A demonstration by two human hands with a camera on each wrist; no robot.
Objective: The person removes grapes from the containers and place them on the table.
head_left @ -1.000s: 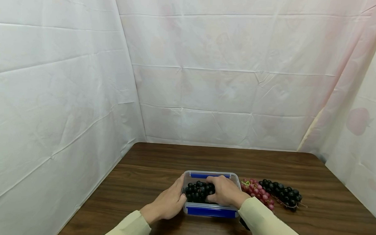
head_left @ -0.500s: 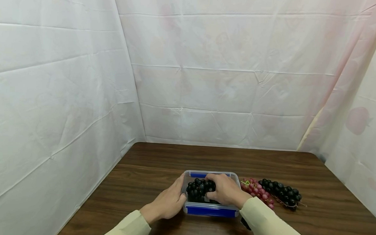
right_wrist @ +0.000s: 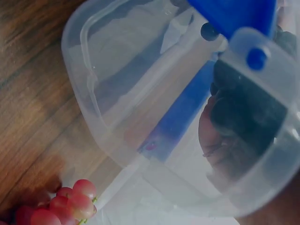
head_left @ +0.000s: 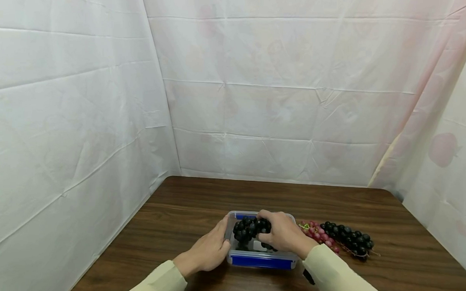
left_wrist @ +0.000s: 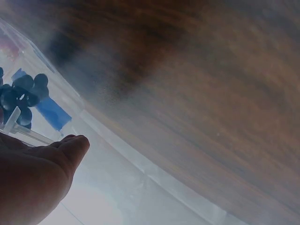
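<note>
A clear plastic food container [head_left: 263, 254] with blue clips sits at the front middle of the table. My left hand [head_left: 208, 248] lies along its left wall with the fingers straight; the left wrist view shows that hand [left_wrist: 40, 173] right at the rim. Inside the container, my right hand [head_left: 284, 233] grips a bunch of black grapes [head_left: 247, 230] from the right, between thumb and fingers. The bunch is raised off the container floor at its upper part, and a few dark grapes [head_left: 268, 246] show lower down. Through the clear wall, the right wrist view shows the dark bunch [right_wrist: 251, 112] blurred.
Right of the container lies a bunch of red grapes [head_left: 322, 237], partly behind my right wrist. Beyond it is another bunch of black grapes [head_left: 349, 238] with a stem. The brown wooden table [head_left: 200, 195] is enclosed by white cloth [head_left: 238, 98].
The right hand has lifted the black grapes a little, up and slightly right, exposing more of the container floor. The left hand has stayed against the wall.
</note>
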